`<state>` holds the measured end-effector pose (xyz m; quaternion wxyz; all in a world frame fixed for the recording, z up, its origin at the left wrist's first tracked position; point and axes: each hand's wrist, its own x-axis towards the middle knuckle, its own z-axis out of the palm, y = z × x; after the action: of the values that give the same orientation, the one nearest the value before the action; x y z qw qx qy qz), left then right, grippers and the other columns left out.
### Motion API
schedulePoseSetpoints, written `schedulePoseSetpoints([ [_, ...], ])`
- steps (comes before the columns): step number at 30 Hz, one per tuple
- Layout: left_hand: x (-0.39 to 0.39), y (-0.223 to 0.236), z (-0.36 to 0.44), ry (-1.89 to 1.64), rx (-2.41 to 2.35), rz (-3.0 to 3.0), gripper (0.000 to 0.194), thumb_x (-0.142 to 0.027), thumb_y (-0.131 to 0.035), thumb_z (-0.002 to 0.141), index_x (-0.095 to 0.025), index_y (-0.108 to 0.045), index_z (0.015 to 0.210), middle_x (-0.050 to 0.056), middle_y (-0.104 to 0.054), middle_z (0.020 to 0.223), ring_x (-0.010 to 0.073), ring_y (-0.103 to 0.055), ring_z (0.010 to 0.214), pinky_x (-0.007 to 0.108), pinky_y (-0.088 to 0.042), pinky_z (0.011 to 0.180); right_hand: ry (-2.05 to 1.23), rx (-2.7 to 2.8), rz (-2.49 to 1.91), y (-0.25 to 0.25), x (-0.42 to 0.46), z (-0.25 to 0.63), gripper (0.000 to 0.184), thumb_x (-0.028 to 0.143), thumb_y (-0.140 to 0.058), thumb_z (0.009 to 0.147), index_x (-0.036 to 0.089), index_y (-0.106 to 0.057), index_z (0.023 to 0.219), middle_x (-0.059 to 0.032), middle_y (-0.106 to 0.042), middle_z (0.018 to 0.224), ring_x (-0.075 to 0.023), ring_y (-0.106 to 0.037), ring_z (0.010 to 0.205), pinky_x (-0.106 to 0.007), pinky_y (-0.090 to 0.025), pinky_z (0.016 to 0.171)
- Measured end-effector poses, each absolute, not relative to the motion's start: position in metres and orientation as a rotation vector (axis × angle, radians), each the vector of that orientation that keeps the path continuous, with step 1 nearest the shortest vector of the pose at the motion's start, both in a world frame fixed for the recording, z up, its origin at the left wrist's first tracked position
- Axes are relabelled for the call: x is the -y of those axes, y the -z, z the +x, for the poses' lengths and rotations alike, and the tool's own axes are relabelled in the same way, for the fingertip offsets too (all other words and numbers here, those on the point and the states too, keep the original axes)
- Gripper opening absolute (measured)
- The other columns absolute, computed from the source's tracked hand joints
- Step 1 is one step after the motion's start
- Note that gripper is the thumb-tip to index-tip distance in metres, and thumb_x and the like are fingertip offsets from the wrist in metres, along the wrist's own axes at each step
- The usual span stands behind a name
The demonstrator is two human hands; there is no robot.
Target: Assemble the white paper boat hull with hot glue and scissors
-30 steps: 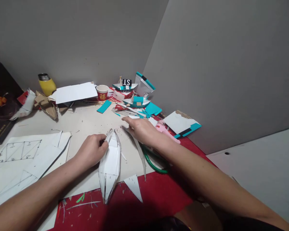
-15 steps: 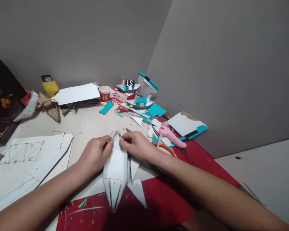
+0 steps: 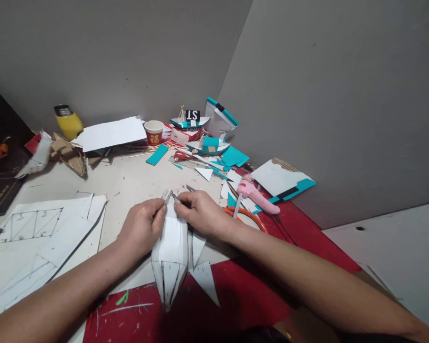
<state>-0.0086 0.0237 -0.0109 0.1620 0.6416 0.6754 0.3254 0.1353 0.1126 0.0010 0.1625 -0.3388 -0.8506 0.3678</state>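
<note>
A white cardboard boat hull (image 3: pixel 169 243) with pointed ends and dark-edged seams lies lengthwise in front of me. My left hand (image 3: pixel 143 224) pinches the left side of its far end. On the opposite side my right hand (image 3: pixel 200 212) is closed on the same tip, thumb and fingers pressed against the edge. White triangular card pieces, one (image 3: pixel 205 283) near the table's front and another (image 3: pixel 198 247) under my right wrist, lie beside the hull. What the fingertips cover at the tip is partly hidden.
A pink glue gun (image 3: pixel 255 193) and orange-handled scissors (image 3: pixel 248 216) lie at the right. Small finished boats (image 3: pixel 209 145), a paper cup (image 3: pixel 154 132) and a yellow bottle (image 3: pixel 69 123) stand at the back. Drawn-on sheets (image 3: pixel 32 228) cover the left.
My right hand has come from the right side, off a thin strip and scissors there, onto the hull's far tip. The hull now sits more upright between both hands.
</note>
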Motion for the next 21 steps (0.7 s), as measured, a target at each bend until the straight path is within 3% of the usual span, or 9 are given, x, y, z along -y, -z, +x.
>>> schedulePoseSetpoints([
  [10, -0.025, 0.004, -0.013, -1.042, -1.86, 1.718, 0.031, -0.036, -0.043, 0.089, -0.021, -0.048, 0.062, -0.001, -0.048, 0.058, 0.0157, -0.046, 0.057, 0.028, -0.034, 0.057, -0.999, 2.441, -0.891, -0.005, -0.117, 0.129, 0.024, 0.017, -0.048, 0.077, 0.018, -0.041, 0.054, 0.0056, -0.036, 0.051, -0.0087, -0.035, 0.052, -0.023, -0.024, 0.05],
  [13, -0.029, 0.002, -0.019, -1.066, -1.802, 1.608, 0.041, -0.045, -0.036, 0.091, -0.02, -0.047, 0.06, -0.002, -0.047, 0.054, 0.0144, -0.047, 0.052, 0.026, -0.034, 0.051, -0.99, 2.443, -0.874, -0.005, -0.118, 0.128, 0.024, 0.016, -0.048, 0.075, 0.018, -0.04, 0.053, 0.0062, -0.035, 0.051, -0.0082, -0.034, 0.051, -0.022, -0.024, 0.05],
  [17, -0.031, 0.001, -0.025, -1.082, -1.824, 1.458, 0.046, -0.051, -0.028, 0.091, -0.018, -0.055, 0.072, -0.002, -0.049, 0.046, 0.0151, -0.047, 0.04, 0.026, -0.033, 0.043, -0.99, 2.448, -0.869, -0.007, -0.119, 0.127, 0.023, 0.015, -0.048, 0.073, 0.018, -0.04, 0.052, 0.0069, -0.033, 0.05, -0.008, -0.033, 0.05, -0.022, -0.024, 0.049],
  [21, -0.03, -0.003, -0.03, -1.158, -1.938, 1.469, 0.039, -0.05, -0.042, 0.087, -0.021, -0.051, 0.063, -0.003, -0.046, 0.048, 0.0145, -0.046, 0.047, 0.026, -0.032, 0.049, -0.998, 2.447, -0.884, -0.007, -0.12, 0.127, 0.023, 0.015, -0.049, 0.072, 0.018, -0.04, 0.051, 0.0072, -0.031, 0.049, -0.008, -0.033, 0.051, -0.022, -0.024, 0.049],
])
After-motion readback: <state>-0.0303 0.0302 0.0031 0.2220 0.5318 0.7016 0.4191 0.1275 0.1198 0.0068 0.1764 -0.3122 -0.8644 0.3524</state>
